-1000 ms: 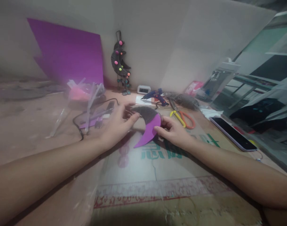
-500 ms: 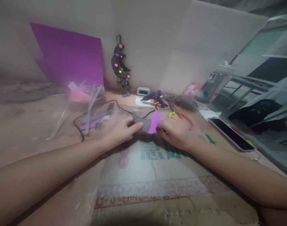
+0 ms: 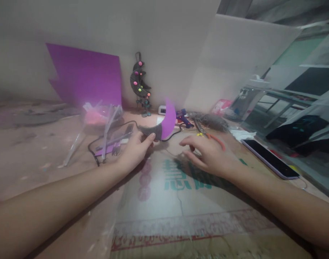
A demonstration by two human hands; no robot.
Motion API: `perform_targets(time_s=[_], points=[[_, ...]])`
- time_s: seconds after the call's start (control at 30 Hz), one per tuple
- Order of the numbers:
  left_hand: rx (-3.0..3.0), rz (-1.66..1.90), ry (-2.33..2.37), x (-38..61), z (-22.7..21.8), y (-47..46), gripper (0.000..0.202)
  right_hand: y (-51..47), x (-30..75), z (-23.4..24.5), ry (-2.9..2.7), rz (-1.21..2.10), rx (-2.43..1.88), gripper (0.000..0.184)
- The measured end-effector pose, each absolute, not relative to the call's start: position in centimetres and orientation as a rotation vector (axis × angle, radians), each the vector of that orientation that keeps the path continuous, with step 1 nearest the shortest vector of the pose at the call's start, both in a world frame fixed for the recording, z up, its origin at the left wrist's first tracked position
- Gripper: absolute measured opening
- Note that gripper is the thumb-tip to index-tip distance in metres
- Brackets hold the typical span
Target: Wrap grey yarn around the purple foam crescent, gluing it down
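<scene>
A purple crescent moon cutout (image 3: pixel 169 120) is held up in front of me, its lower left part wrapped in dark grey yarn (image 3: pixel 153 132). My left hand (image 3: pixel 139 147) is closed on the wrapped part, thumb on the near side. To the right of the crescent, apart from it, is my right hand (image 3: pixel 204 153), with a gap between thumb and forefinger and the other fingers bent. A thin strand seems to run from the crescent toward the right hand; whether the bent fingers touch it I cannot tell. Orange-handled pliers (image 3: pixel 217 141) lie just behind that hand.
A finished yarn moon ornament (image 3: pixel 139 82) hangs against the wall beside purple sheets (image 3: pixel 91 79). Behind the crescent are a blue glue gun (image 3: pixel 184 118) and a small white clock (image 3: pixel 161 109). Glue sticks (image 3: pixel 109 126) lie left, a phone (image 3: pixel 271 159) right, and printed cardboard (image 3: pixel 153 223) below.
My right hand has come off the crescent and moved right, its fingers parting. The left hand has shifted left and turned the crescent so its purple tip points up. The view has tilted slightly.
</scene>
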State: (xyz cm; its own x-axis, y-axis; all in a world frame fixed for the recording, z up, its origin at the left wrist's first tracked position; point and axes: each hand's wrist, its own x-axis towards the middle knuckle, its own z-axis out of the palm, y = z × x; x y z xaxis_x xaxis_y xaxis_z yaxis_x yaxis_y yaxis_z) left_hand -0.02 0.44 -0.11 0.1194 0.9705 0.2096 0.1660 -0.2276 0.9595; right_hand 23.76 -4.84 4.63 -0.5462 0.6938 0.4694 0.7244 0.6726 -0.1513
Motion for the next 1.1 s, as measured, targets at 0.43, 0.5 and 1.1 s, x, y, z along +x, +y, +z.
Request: perform_targets(time_s=[0.43,0.5,1.1], points=[[1.510,1.136,1.184,-0.1,0.4,0.1,0.034,-2.4,28.0,5.0,-2.599,-0.053,-1.539,0.021],[1.495,1.142,1.191,-0.1,0.3,0.1,0.035,-2.8,27.0,4.4,-2.581,-0.039,-1.518,0.017],[1.114,0.921,0.849,0.2,1.3,0.4,0.037,-2.9,28.4,8.1,-2.581,0.736,-1.633,0.033]])
